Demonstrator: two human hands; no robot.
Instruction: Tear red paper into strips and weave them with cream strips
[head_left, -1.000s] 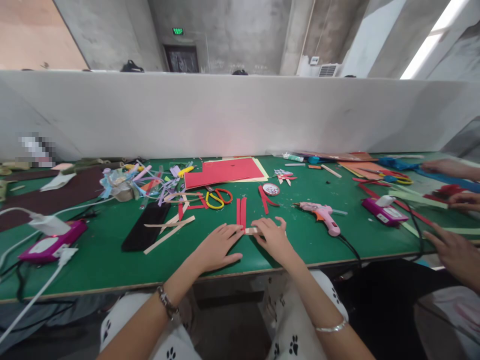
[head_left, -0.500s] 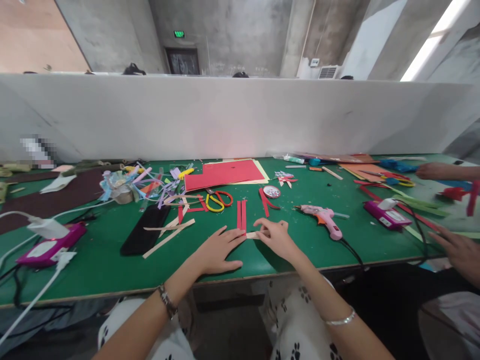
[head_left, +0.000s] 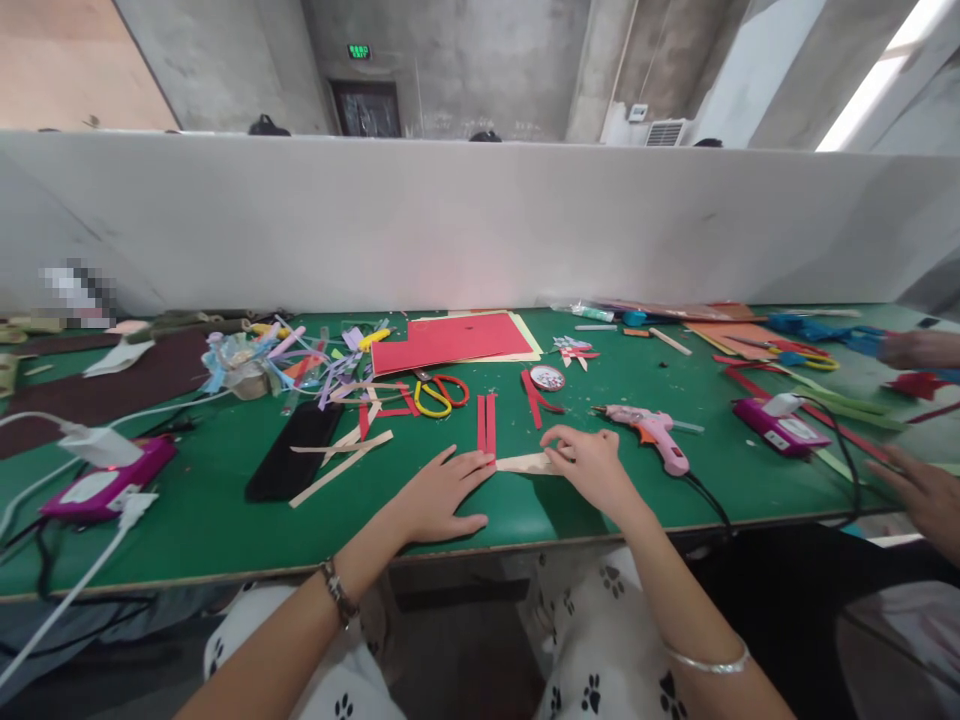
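Observation:
My left hand [head_left: 437,494] lies flat on the green table [head_left: 202,520], fingers spread, its fingertips pressing the near ends of two red paper strips [head_left: 486,424]. My right hand [head_left: 594,464] is closed in a pinch on the right part of a beige paper strip [head_left: 523,463] that lies crosswise at the red strips' near ends. Both hands rest near the table's front edge.
Red-and-yellow scissors [head_left: 439,392], a red sheet [head_left: 448,341], a black phone [head_left: 294,450], loose beige strips [head_left: 341,468] and a pile of coloured scraps [head_left: 259,361] lie beyond. A pink glue gun [head_left: 649,431] sits right. Magenta devices [head_left: 105,482] with cables are at both sides. Another person's hand [head_left: 922,495] is at right.
My right hand has slid rightward along the beige strip, exposing more of it. My left hand stays pressed on the red strips. The other person's hands at right have shifted.

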